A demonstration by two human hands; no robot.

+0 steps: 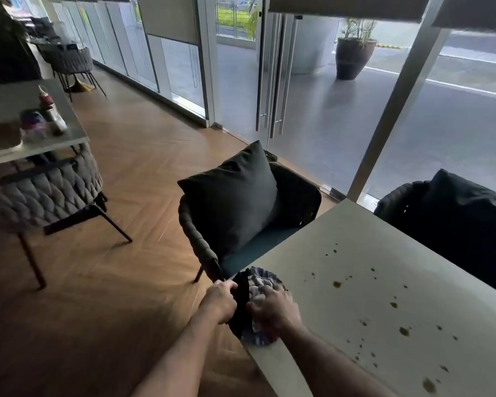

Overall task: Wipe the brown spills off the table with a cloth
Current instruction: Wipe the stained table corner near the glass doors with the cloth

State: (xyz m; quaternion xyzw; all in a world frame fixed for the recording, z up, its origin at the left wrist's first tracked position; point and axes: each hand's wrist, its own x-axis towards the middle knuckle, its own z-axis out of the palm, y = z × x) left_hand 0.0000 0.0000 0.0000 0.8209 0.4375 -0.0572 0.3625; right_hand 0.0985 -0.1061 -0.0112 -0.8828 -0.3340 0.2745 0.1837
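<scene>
Both hands meet at the near left corner of the table [355, 253], at about 6 o'clock in the view. Right hand [272, 306] lies palm down on a striped cloth [259, 279], fingers spread and curled a little into the folds, pressing it against the tabletop. Left hand [219, 303] sits just beside it at 9 o'clock, off the table edge, closed in a fist around a dark piece of fabric [241, 305] that hangs down between the two hands; whether this dark piece is part of the cloth cannot be told. The cloth bunches out from under the right hand toward 12 o'clock and a bit shows below the wrist at 6 o'clock, right on the table's edge.

Brown spills [404, 331] lie on the pale tabletop from 1 o'clock round to 4 o'clock of the right hand, apart from the cloth: small drops further up, larger blots such as one at mid-table [337, 284] and one near the bottom edge [429, 384]. Nothing stands on the table between cloth and spots.

At 12 o'clock of the hands a dark woven chair [201, 242] is tucked against the table's side, a dark cushion [229, 202] propped upright on it. Another dark chair [453, 222] stands beyond the table at 2 o'clock. At 10 o'clock, across the wooden floor [121, 156], a second table [69, 138] carries bottles [50, 110], with a grey braided chair [40, 193] in front of it. Glass doors [272, 73] and a potted plant [354, 53] outside fill the far side.
</scene>
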